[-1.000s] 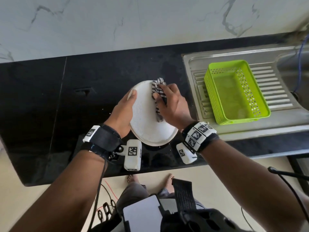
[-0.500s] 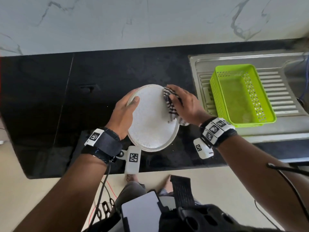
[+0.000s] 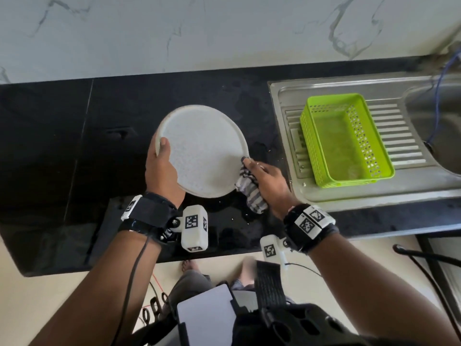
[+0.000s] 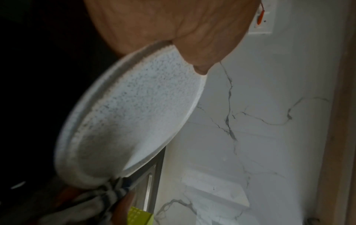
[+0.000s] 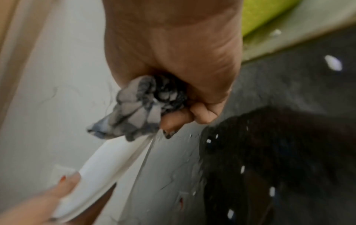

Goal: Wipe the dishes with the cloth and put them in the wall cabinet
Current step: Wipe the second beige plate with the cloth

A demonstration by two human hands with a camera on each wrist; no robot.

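A round white speckled plate (image 3: 203, 151) is held face-up above the black counter. My left hand (image 3: 161, 166) grips its left rim, thumb on top. The same plate (image 4: 131, 115) fills the left wrist view, tilted, with my thumb (image 4: 200, 57) over its edge. My right hand (image 3: 264, 181) holds a bunched striped cloth (image 3: 249, 191) against the plate's lower right rim. In the right wrist view the cloth (image 5: 142, 109) is balled in my right hand (image 5: 173, 76), touching the plate's edge (image 5: 108, 155). The wall cabinet is out of view.
A bright green perforated basket (image 3: 345, 138) stands on the steel sink drainboard (image 3: 404, 136) to the right. The black counter (image 3: 62, 151) stretches left, with water drops near the hands. A marble wall (image 3: 199, 31) rises behind. The sink bowl (image 3: 439, 116) is far right.
My right hand has slid the cloth from the plate's upper face down to its lower right rim. The plate has tipped to face upward, and my left hand's grip has shifted to the left rim.
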